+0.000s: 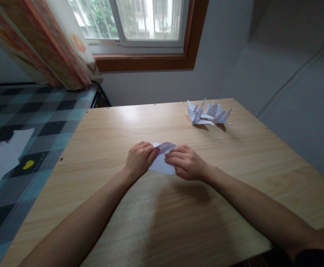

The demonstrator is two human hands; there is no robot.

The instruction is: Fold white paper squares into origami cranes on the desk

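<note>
Centrally, a small folded white paper (pixel 161 164) sits over the middle of the counter (pixel 109 215), between the two hands; whether it lies flat on the wood or is slightly raised, I cannot tell. Its far edge is turned up into a shaded flap, and its near part is smooth and bright.

The left hand (pixel 141 157) is mostly closed, fingers curled, pinching the paper's upper left side between thumb and fingers. The right hand (pixel 186 162) lies over the right side, its fingers bent and kept close together, the tips on the paper; its thumb is hard to make out, so I cannot tell how firmly it grips. Both bare forearms reach in from the near corners, and a soft shadow falls on the wood beneath them.

Beyond the right hand, near the counter's far right corner, two folded paper figures (pixel 197 114) stand close together with pointed tips upward.

To the left, a checked cloth (pixel 49 128) in black, grey and teal carries loose white sheets (pixel 7 159). Behind it hangs a flowered orange curtain (pixel 56 44) beside a brown-framed window (pixel 151 22). On the right, a thin cable (pixel 298 72) slants down the pale wall (pixel 220 48).
</note>
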